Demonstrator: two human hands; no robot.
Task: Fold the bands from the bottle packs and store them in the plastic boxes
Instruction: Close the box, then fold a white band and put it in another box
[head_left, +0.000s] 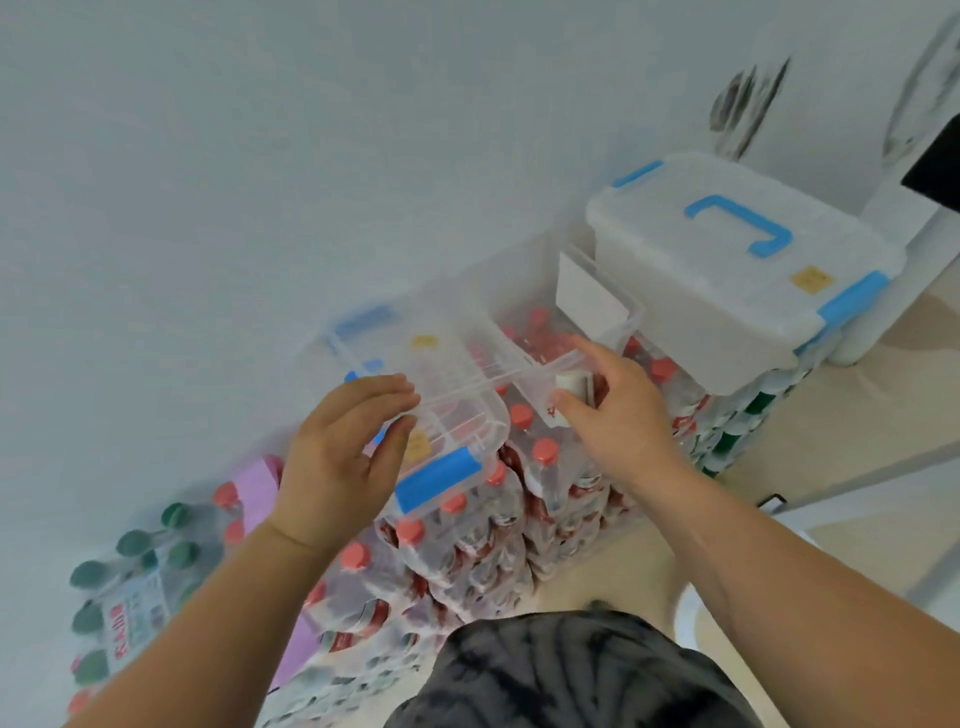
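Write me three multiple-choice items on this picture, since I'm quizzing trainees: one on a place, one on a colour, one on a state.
1. Where does the closed box with the blue handle stand?
A on the floor; B on bottle packs; C on a chair.
2. What colour are the bottle caps nearest the right hand?
A red; B yellow; C black.
3. What is the right hand doing?
A lying flat and empty; B pinching a folded band; C twisting a cap.

Key:
1 B, wrapped bottles show directly beneath the box.
2 A, the caps in those packs are red.
3 B, thumb and fingers close round the small white band.
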